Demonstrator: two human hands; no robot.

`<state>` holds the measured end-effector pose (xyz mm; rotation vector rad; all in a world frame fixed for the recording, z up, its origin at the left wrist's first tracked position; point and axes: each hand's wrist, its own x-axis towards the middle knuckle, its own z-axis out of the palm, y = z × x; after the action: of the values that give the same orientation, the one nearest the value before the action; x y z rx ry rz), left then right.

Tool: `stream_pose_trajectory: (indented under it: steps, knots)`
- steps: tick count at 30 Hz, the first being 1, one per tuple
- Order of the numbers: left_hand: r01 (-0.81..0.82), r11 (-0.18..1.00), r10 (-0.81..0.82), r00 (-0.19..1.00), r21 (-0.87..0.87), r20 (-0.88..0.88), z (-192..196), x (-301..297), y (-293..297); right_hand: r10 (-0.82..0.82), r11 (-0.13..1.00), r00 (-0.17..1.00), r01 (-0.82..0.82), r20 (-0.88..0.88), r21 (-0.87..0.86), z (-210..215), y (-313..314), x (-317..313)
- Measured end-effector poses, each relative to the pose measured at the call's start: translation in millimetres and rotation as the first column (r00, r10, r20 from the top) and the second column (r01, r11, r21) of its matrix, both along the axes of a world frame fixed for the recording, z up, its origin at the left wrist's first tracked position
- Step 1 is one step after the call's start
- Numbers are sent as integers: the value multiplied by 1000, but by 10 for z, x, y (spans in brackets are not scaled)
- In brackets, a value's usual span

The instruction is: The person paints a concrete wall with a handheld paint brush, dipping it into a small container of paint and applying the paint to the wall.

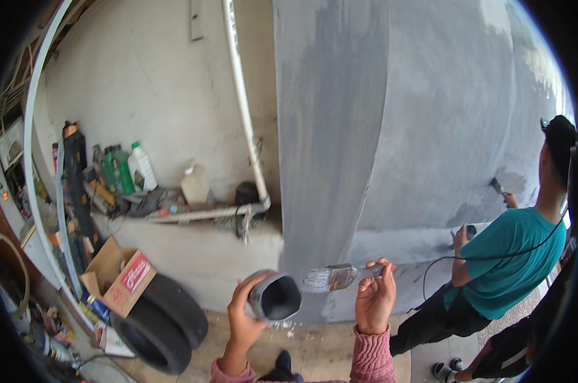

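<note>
Left hand point(243, 307) gripping grey-smeared cup point(257, 300) around its side, dark open mouth facing camera. Right hand point(374, 299) holding flat paintbrush point(340, 277) near handle's far end, grip snug. Paintbrush lying roughly level to cup's right, long axis running left to right, grey-coated bristles point(316, 281) pointing toward cup and sitting just beside rim, seemingly not touching. Grey-painted pillar point(327, 159) rising beyond both hands. Well apart at right, teal-shirted co-worker point(512, 255) holding second brush point(497, 186) against grey wall point(442, 147).
</note>
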<state>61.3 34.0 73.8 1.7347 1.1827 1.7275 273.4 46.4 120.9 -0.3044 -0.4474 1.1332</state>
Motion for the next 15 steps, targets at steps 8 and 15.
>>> stream_pose_trajectory:
  steps: [8,15]
  knots:
    - [-68,994,69,998,82,-9,-83,-427,409,-579,720,664,144,473,679,852,691,423]
    - [-130,988,112,974,82,196,5,-511,696,-842,475,298,12,450,880,2047,1273,639]
